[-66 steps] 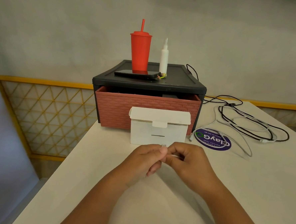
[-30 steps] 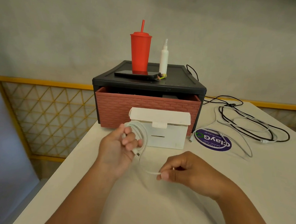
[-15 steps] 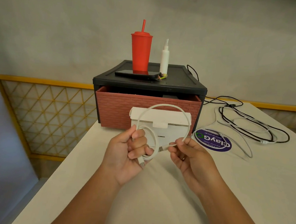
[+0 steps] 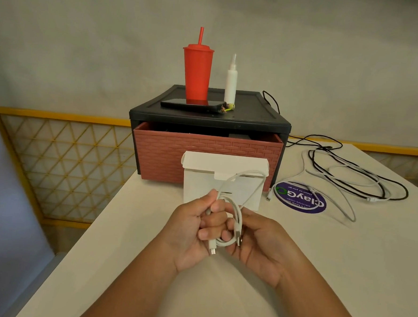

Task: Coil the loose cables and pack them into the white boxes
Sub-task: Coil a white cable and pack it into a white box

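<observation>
head view | worn at head height | faces forward-down | table [image 4: 342, 276] near | wall [image 4: 88, 40] beyond

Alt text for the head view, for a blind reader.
A person's left hand and right hand hold a partly coiled white cable above a table, in front of a white box. Loose black and white cables lie to the right, beside a drawer unit.

Both hands are bunched together over the table [image 4: 343, 264], the left hand [image 4: 193, 231] gripping a coiled white cable [image 4: 237, 219] while the right hand [image 4: 259, 242] pinches its loops. A closed white box [image 4: 201, 185] sits just behind them, with loose black and white cables [image 4: 348, 176] sprawled off to the right.
</observation>
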